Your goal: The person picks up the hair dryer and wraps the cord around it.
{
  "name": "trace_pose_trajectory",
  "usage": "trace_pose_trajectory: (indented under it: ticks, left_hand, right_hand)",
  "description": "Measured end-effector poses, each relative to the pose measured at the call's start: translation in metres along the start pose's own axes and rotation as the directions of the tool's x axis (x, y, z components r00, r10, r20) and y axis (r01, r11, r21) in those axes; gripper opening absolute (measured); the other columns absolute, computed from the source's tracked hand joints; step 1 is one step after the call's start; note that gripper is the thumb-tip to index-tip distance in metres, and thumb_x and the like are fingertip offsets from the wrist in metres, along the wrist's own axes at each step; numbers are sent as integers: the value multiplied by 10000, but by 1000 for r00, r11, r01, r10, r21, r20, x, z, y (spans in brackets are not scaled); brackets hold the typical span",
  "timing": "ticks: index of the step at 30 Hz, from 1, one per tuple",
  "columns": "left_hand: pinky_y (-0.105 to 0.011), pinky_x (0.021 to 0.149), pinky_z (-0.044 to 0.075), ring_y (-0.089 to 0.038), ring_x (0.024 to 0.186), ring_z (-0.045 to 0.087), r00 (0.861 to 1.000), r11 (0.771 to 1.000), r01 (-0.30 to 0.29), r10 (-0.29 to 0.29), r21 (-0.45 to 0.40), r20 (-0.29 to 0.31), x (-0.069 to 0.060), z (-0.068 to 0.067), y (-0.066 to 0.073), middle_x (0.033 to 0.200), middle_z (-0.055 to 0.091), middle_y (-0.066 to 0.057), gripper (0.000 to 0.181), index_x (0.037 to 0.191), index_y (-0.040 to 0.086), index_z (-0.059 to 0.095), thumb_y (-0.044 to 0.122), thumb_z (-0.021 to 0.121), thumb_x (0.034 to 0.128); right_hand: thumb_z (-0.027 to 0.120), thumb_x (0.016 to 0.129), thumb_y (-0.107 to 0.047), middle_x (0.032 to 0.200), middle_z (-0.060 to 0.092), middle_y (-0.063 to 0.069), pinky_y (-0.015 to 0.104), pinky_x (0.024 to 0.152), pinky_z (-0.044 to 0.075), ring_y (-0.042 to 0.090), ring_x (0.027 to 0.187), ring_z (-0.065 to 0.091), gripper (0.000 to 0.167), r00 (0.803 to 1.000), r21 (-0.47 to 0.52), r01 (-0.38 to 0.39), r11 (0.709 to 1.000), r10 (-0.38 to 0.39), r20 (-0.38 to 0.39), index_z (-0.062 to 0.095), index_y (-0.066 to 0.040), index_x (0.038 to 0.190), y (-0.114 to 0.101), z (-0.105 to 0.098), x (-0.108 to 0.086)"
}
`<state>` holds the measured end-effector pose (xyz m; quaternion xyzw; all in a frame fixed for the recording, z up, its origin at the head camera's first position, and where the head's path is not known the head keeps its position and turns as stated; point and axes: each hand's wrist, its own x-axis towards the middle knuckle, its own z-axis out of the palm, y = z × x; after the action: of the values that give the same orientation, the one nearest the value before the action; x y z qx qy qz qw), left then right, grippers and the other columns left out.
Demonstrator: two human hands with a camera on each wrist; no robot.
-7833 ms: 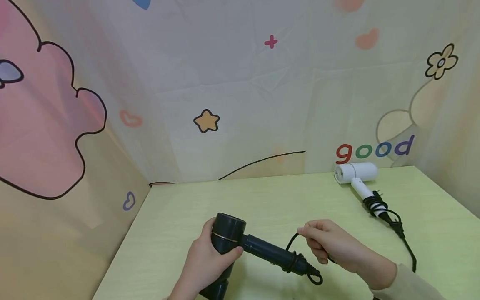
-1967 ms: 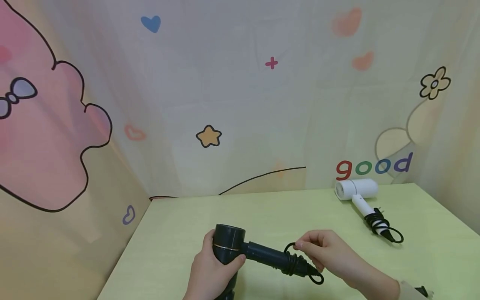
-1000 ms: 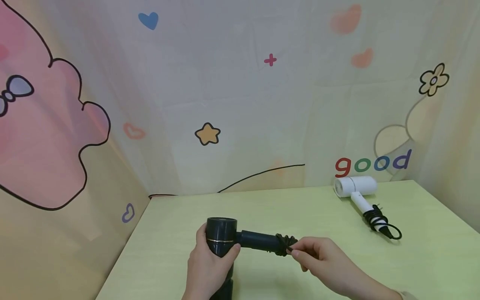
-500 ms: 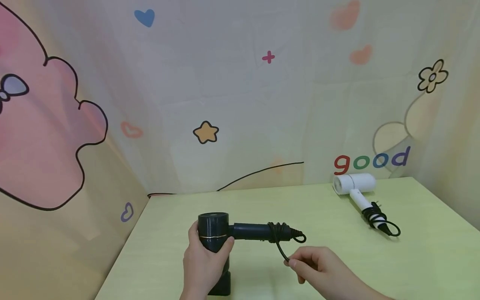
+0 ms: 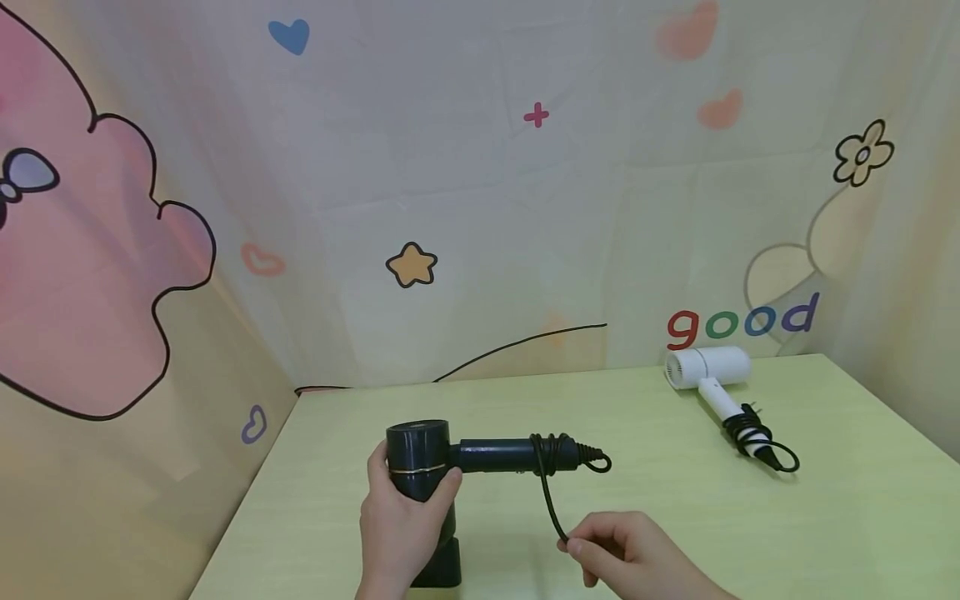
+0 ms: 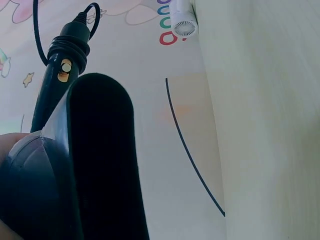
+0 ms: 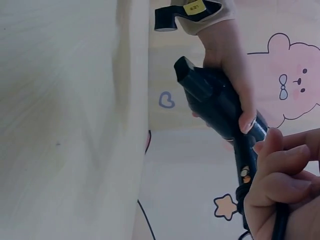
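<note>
A dark hair dryer (image 5: 495, 455) with a thin gold band is held above the table, its handle level and pointing right. My left hand (image 5: 401, 525) grips its barrel, thumb across the front. The black cord (image 5: 550, 500) is coiled several times round the handle, near its end. Below the handle, my right hand (image 5: 622, 554) pinches the cord, which hangs in a curve from the coils. A dark nozzle (image 6: 105, 160) fills much of the left wrist view. Curled fingers of the right hand (image 7: 282, 185) partly hide the handle in the right wrist view.
On the pale table (image 5: 862, 500), at the back right, lies a white hair dryer (image 5: 723, 367) with its black cord wrapped round the handle. A printed curtain (image 5: 487, 183) stands behind and at the sides.
More cord turns circle the handle than several seconds ago. In the last second, my right hand has carried the cord downward from the handle's end; the dryer has shifted left and its handle has levelled.
</note>
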<state>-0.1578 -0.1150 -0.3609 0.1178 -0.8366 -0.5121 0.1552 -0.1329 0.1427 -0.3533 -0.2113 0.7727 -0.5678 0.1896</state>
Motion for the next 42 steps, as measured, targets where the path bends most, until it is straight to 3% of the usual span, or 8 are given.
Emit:
trace_pose_trajectory:
  ticks: [10, 16, 20, 28, 35, 42]
  left_hand:
    - [-390, 663, 561, -205, 773, 657, 999, 997, 22, -20, -68, 34, -2, -2, 2, 1056, 615, -170, 921, 1438, 84, 234, 401, 766, 756]
    - [-376, 634, 550, -206, 759, 644, 998, 995, 38, -32, -88, 62, -2, -2, 3, 1077, 584, -176, 927, 1440, 88, 236, 415, 765, 753]
    - [-367, 623, 547, -209, 754, 639, 995, 993, 55, -46, -108, 84, -3, -2, 5, 1075, 574, -178, 925, 1440, 94, 232, 414, 764, 754]
    - [-361, 617, 534, -212, 753, 634, 990, 988, 85, -69, -132, 122, -4, -1, 5, 1083, 563, -180, 936, 1446, 96, 217, 419, 760, 756]
    - [-364, 634, 535, -210, 756, 638, 984, 977, 107, -78, -187, 159, -3, -3, 5, 1087, 565, -177, 930, 1440, 94, 215, 417, 760, 760]
    - [-370, 644, 529, -228, 789, 633, 972, 963, 141, -91, -231, 215, -4, -5, 5, 1106, 556, -183, 940, 1445, 91, 202, 422, 758, 763]
  right_hand:
    - [562, 946, -218, 726, 607, 34, 213, 517, 355, 80, 596, 443, 242, 998, -40, -33, 999, 31, -46, 692, -16, 970, 11, 3, 10]
    - [573, 940, -259, 680, 567, -20, 197, 415, 240, 60, 437, 302, 299, 998, 33, -48, 998, 49, -29, 682, 17, 980, 23, -1, 18]
    - [588, 926, -313, 679, 569, -29, 199, 404, 225, 62, 417, 275, 374, 997, 71, -68, 995, 70, -20, 667, 45, 1001, 31, -5, 23]
    - [613, 902, -360, 701, 588, -32, 196, 414, 233, 68, 429, 268, 435, 990, 110, -119, 987, 126, -58, 658, 50, 1042, 38, -8, 30]
    - [585, 930, -281, 711, 590, -32, 189, 419, 242, 47, 433, 295, 395, 993, 125, -105, 987, 112, -49, 641, 73, 1096, 47, -13, 34]
    - [566, 942, -273, 704, 588, -21, 186, 421, 284, 51, 439, 346, 368, 992, 72, -97, 993, 102, -69, 656, 48, 1097, 57, -20, 38]
